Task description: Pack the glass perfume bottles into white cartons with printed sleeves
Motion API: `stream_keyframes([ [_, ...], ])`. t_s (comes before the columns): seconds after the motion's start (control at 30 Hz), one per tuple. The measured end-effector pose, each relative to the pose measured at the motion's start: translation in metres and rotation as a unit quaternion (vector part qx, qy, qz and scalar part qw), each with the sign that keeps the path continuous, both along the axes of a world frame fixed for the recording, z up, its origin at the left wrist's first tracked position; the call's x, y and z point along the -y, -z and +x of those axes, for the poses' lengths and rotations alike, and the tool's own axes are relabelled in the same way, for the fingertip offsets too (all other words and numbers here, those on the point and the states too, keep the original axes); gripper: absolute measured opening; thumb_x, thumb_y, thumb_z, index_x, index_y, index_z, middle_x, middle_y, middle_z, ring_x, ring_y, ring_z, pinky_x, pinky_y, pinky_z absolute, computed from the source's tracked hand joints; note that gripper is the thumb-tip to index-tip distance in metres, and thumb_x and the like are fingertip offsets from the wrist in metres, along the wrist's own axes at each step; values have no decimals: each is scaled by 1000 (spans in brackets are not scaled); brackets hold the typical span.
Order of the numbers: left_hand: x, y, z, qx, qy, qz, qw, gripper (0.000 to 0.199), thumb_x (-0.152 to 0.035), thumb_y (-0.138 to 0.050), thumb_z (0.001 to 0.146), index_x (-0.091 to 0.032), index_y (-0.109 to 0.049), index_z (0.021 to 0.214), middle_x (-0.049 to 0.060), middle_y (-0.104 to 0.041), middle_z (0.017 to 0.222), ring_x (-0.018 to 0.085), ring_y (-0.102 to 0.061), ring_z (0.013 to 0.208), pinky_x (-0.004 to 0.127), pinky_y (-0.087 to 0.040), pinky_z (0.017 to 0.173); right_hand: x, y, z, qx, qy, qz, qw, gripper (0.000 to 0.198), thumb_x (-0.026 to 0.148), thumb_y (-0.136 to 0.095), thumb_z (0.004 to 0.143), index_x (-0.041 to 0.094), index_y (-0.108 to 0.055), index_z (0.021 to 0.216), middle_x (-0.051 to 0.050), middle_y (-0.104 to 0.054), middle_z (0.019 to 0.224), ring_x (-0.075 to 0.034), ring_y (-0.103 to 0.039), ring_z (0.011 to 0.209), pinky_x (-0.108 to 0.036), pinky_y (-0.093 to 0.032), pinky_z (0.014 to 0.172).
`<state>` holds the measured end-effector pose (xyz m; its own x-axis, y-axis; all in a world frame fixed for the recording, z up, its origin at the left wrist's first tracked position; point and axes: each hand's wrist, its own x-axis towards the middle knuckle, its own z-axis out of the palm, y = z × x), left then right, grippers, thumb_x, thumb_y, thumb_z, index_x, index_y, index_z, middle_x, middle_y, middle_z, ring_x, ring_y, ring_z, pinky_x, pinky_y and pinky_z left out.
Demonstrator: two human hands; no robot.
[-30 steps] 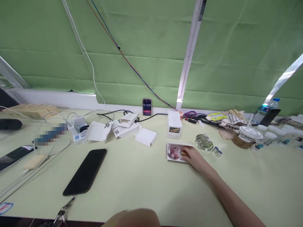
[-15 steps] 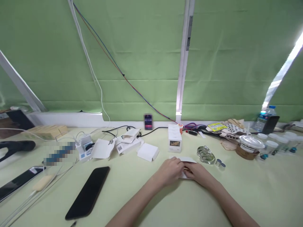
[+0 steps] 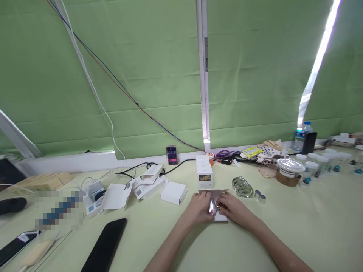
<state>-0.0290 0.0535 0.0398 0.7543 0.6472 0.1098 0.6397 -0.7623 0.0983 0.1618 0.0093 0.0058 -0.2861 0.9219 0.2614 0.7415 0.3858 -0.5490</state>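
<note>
My left hand (image 3: 199, 207) is curled round a shiny, rounded silver-coloured piece (image 3: 212, 208) at an opened white cardboard box (image 3: 220, 218). The box's raised flap (image 3: 214, 192) stands behind my fingertips. From the other side, my right hand (image 3: 235, 207) is bent over a small gold-coloured piece (image 3: 219, 207), mostly hidden by the fingers. What kind of things these two pieces are cannot be made out. Just beyond the flap stands a row of white boxes (image 3: 205, 184), the front one with a picture printed on it.
Shiny metal discs (image 3: 242, 187) and two small grey cylinders (image 3: 259, 197) lie to the right, near a lidded cup (image 3: 289, 168) and several clear jars (image 3: 310, 170). Leftward are opened white cartons (image 3: 173, 192), a black phone (image 3: 105, 243) and cables.
My view has turned slightly to the right and up. Between my hands the box now shows its inside, and the silver and gold-coloured pieces are more visible.
</note>
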Motion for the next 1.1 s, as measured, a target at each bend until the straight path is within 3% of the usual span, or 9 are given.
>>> stream_keyframes([
  [0.2, 4, 2, 0, 26, 30, 124, 991, 31, -11, -55, 79, -22, -49, 108, 6, -60, 111, 26, -52, 109, 40, -42, 91, -4, 8, -2, -52, 34, -27, 998, 17, 13, -54, 76, 20, -62, 90, -2, -64, 83, -20, -57, 78, -28, -44, 69],
  [0.37, 6, 0, 0, 41, 93, 156, 982, 38, -5, -37, 90, -24, -48, 121, 9, -59, 121, 25, -49, 120, 44, -35, 104, -7, 13, -3, -82, 46, -39, 995, 18, 13, -54, 74, 20, -60, 89, 2, -61, 75, -16, -56, 66, -25, -43, 60],
  [0.47, 9, -1, -4, 106, 93, 124, 982, 44, -6, -41, 88, -24, -46, 128, 10, -54, 129, 27, -44, 127, 45, -33, 107, -3, 14, 2, -92, 66, -31, 993, 15, 15, -54, 75, 21, -57, 89, 1, -61, 79, -16, -57, 66, -26, -46, 62],
  [0.57, 10, 0, -14, 249, 17, 39, 968, 56, -14, -59, 80, -23, -41, 133, 11, -52, 129, 27, -47, 123, 42, -41, 103, 12, 18, 18, -92, 103, -14, 990, 10, 21, -51, 80, 21, -55, 89, -3, -59, 87, -17, -57, 67, -30, -47, 66],
  [0.63, 7, 2, -26, 349, -54, -36, 935, 65, -23, -67, 75, -25, -40, 134, 9, -53, 123, 26, -53, 116, 41, -46, 98, 27, 25, 35, -84, 130, 1, 988, 12, 24, -45, 85, 21, -54, 92, -5, -59, 94, -18, -58, 69, -32, -48, 68],
  [0.73, 1, 5, -50, 446, -145, -135, 873, 56, -37, -69, 75, -24, -49, 126, 8, -55, 114, 25, -60, 105, 41, -51, 90, 47, 40, 63, -37, 212, 38, 976, 18, 30, -39, 89, 24, -52, 99, -7, -58, 105, -18, -62, 72, -32, -50, 69],
  [0.87, -4, 9, -75, 513, -216, -172, 813, 49, -46, -72, 68, -21, -59, 109, 9, -58, 112, 26, -62, 98, 42, -55, 80, 61, 52, 79, 31, 315, 68, 946, 26, 33, -35, 90, 22, -50, 108, -9, -55, 113, -20, -65, 75, -32, -52, 61],
  [0.97, 3, 6, -76, 534, -211, -180, 799, 51, -45, -75, 65, -20, -58, 105, 9, -62, 109, 25, -63, 97, 42, -55, 84, 63, 49, 71, 99, 378, 94, 916, 35, 31, -31, 91, 19, -48, 120, -12, -53, 117, -21, -65, 72, -32, -50, 50],
  [1.1, 29, 0, -51, 524, -137, -229, 809, 51, -41, -77, 65, -22, -54, 107, 7, -64, 108, 25, -62, 103, 43, -53, 90, 61, 43, 61, 152, 412, 122, 890, 36, 31, -29, 92, 18, -52, 117, -12, -55, 109, -23, -64, 73, -29, -44, 42],
])
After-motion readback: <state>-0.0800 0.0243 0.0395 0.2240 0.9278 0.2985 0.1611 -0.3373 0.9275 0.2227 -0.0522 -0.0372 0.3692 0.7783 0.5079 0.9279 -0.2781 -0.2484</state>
